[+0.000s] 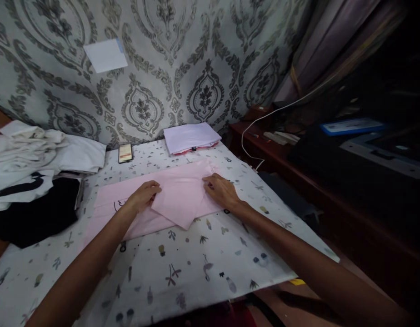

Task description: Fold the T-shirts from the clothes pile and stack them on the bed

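A pink T-shirt (182, 195) lies folded lengthwise across the patterned sheet, with dark lettering partly visible toward its left end. One flap, which looks like a sleeve, is turned over on top and its corner points toward me. My left hand (146, 194) pinches the left edge of this flap between thumb and fingers. On the flap's right side, my right hand (222, 190) is closed on the cloth, fingers bent. Part of the shirt's left end is hidden behind my left forearm.
Folded lilac and pink clothes (192, 137) are stacked by the wall. A phone (125, 153) lies left of them. White clothes (36, 150) and a black garment (36, 213) are heaped at far left. A dark red wooden table (264, 145) with a white cable (244, 136) stands right.
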`<action>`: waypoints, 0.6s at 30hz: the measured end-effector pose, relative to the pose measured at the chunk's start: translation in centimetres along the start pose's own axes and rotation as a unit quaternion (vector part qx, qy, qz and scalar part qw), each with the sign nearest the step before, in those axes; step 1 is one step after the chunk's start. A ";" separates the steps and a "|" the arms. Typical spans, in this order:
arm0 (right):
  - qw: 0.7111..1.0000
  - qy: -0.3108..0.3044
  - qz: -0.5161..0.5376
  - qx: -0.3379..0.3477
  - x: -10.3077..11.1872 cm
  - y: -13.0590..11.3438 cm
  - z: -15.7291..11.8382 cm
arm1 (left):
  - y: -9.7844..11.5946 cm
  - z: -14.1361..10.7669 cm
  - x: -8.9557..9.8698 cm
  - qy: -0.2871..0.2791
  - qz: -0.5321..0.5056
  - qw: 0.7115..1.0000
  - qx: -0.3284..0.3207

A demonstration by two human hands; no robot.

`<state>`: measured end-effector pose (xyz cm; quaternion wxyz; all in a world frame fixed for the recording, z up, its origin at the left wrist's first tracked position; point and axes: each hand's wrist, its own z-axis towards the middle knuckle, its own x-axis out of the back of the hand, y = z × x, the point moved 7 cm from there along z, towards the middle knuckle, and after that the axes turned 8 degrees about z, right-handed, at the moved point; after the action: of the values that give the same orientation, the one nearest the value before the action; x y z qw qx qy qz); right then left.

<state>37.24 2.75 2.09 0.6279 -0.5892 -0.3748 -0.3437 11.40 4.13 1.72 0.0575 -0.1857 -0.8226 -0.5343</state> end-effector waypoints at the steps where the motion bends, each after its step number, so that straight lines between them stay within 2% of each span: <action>1: 1.000 0.004 0.005 -0.001 0.0 0.2 0.0 | -0.4 0.0 0.1 -0.002 -0.009 1.000 0.016; 7: 1.000 0.014 0.010 -0.001 -0.2 0.6 0.2 | -1.1 0.2 0.2 -0.017 -0.004 1.000 0.018; 13: 0.996 0.053 0.067 0.007 0.6 0.9 0.2 | 0.3 0.9 0.6 -0.010 0.109 0.994 0.001; 16: 0.990 0.085 0.115 -0.001 1.6 1.8 -0.1 | 1.0 1.3 0.4 -0.017 0.140 0.990 -0.016; 18: 0.989 0.082 0.119 -0.015 1.9 2.6 -0.4 | 1.0 1.4 0.3 -0.018 0.147 0.989 -0.013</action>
<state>40.43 2.50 2.54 0.6842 -0.6088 -0.2436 -0.3193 11.64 5.88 2.09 0.1179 -0.3148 -0.7802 -0.5275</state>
